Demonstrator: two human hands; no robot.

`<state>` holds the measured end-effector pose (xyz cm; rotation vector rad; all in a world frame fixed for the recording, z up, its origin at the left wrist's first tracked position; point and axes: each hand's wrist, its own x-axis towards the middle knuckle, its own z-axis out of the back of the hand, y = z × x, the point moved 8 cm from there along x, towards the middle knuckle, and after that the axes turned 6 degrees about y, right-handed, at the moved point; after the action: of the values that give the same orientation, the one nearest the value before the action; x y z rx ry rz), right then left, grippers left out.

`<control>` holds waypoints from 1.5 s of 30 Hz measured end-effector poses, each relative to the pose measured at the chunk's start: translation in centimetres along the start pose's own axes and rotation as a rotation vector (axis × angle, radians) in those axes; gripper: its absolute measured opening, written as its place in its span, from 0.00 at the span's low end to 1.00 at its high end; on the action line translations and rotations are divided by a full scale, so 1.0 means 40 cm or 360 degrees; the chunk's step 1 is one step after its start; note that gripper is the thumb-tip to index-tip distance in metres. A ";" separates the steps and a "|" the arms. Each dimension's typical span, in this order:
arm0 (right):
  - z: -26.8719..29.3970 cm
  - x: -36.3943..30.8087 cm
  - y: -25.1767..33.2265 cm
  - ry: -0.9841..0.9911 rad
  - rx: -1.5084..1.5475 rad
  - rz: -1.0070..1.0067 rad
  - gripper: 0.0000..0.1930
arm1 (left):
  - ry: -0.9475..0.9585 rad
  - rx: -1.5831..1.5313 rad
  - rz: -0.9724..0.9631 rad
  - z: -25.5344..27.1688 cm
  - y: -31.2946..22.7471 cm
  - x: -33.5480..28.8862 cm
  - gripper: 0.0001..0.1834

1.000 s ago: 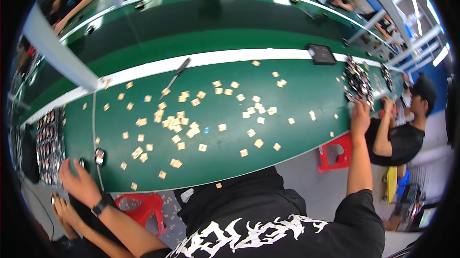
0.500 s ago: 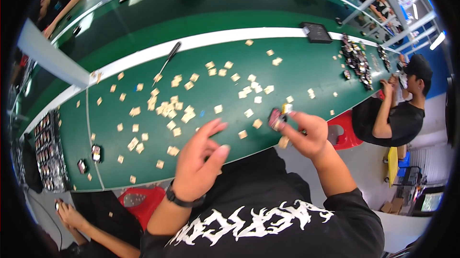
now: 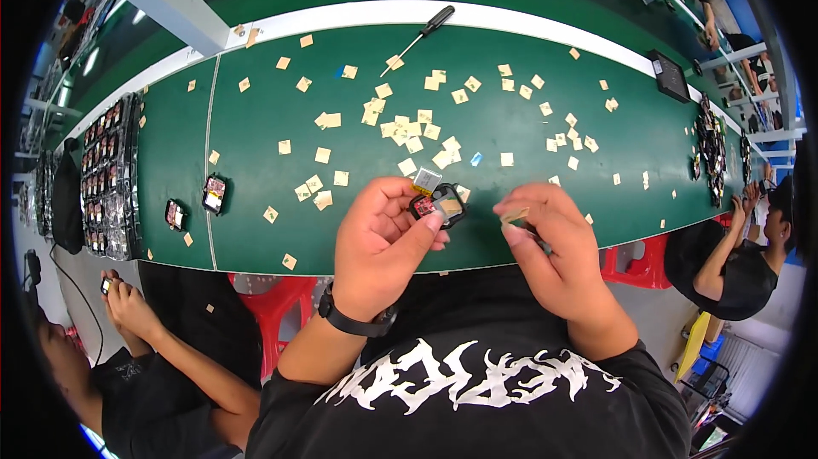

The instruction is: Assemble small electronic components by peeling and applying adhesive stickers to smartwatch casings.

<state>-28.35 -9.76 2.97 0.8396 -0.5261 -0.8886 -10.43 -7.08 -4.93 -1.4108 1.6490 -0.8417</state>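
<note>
Green felt covers the long table [image 3: 256, 169], scattered with small tan paper squares [image 3: 409, 131] — a black-handled screwdriver [image 3: 419, 35] lies at the far edge, and trays of small parts [image 3: 106, 173] sit at the left end. Near the middle of the near edge, the left hand [image 3: 379, 246] pinches a small black square component [image 3: 439, 204] with a red part inside, fingers closed around it just above the table. Just beside it to the right, the right hand [image 3: 554, 250] holds a tan paper square [image 3: 515, 214] between thumb and forefinger, close to the component but not touching it. Two more small components [image 3: 213, 194] lie left on the felt. Other people sit at both sides.
</note>
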 end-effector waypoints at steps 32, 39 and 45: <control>-0.167 -0.032 -0.093 0.0265 0.0922 -0.1003 0.10 | 0.0082 0.1024 -0.0506 -0.034 -0.035 -0.019 0.13; -0.143 -0.031 -0.087 0.0355 0.0779 -0.0830 0.08 | 0.0281 0.0512 -0.0198 -0.020 -0.008 -0.001 0.17; -0.114 -0.034 -0.073 0.0258 0.0787 -0.0523 0.04 | 0.0282 0.0176 0.0082 -0.021 0.010 -0.001 0.19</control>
<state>-27.21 -7.78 -2.12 1.4674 -0.4789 -0.9931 -11.33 -6.98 -4.87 -1.2424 1.7345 -1.0371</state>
